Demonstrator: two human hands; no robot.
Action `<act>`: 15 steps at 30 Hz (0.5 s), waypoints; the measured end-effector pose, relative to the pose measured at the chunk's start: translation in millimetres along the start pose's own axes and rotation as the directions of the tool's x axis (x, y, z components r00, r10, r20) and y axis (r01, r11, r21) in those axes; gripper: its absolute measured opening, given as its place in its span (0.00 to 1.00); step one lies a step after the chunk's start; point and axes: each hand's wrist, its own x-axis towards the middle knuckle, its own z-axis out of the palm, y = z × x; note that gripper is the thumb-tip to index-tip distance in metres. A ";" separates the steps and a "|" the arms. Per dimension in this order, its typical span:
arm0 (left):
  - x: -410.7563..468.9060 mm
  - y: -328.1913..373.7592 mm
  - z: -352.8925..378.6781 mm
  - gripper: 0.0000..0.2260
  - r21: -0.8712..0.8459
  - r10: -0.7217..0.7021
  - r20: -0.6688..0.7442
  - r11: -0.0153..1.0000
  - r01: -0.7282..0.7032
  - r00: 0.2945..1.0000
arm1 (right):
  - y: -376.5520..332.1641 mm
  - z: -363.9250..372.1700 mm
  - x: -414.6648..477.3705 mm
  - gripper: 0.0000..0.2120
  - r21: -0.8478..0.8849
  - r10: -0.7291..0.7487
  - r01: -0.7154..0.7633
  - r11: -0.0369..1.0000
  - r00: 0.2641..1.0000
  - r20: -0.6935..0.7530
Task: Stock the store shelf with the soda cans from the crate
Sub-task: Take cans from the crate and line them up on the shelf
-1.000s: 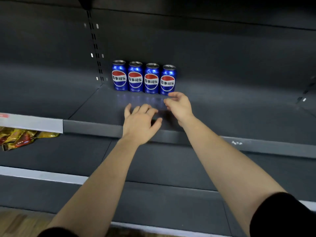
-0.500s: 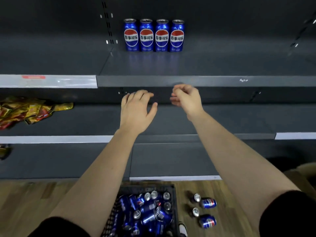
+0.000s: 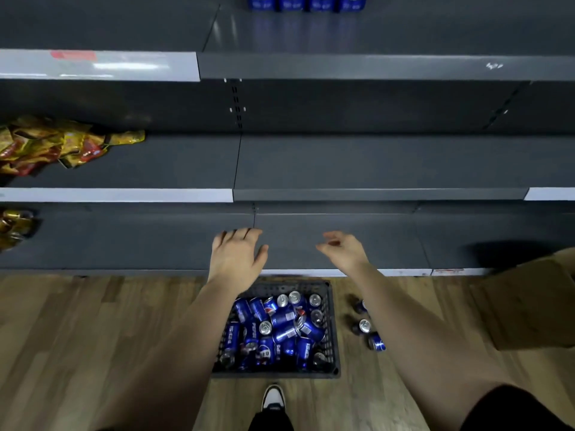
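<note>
Cans (image 3: 280, 331) in crate (image 3: 332, 334); shelf (image 3: 373, 66) behind

Left hand (image 3: 238, 256) & right hand (image 3: 343, 251) bare; blk short sleeve (image 3: 513, 409), blk trouser leg (image 3: 270, 422), white/blk shoe (image 3: 273, 398).

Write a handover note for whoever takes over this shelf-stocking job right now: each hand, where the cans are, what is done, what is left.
Left hand: open, empty, in front of the lowest shelf, above the crate.
Right hand: relaxed, empty, beside it.
Done: four soda cans stand in a row on the upper shelf, cut off by the top of the view.
Left: the crate on the floor holds a jumble of cans; a few loose cans lie right of it.
</note>
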 end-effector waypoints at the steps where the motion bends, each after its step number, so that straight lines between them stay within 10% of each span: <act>1: -4.7 -0.7 8.8 0.20 -0.003 -0.001 0.008 1.000 0.001 1.000 | 9.1 5.1 -0.9 0.20 -0.017 0.008 -0.008 1.000 1.000 0.002; 15: -38.5 -26.9 264.2 0.19 -0.023 -0.029 0.107 0.999 0.031 0.994 | 252.4 132.8 59.8 0.21 -0.160 0.114 -0.097 0.982 0.989 0.099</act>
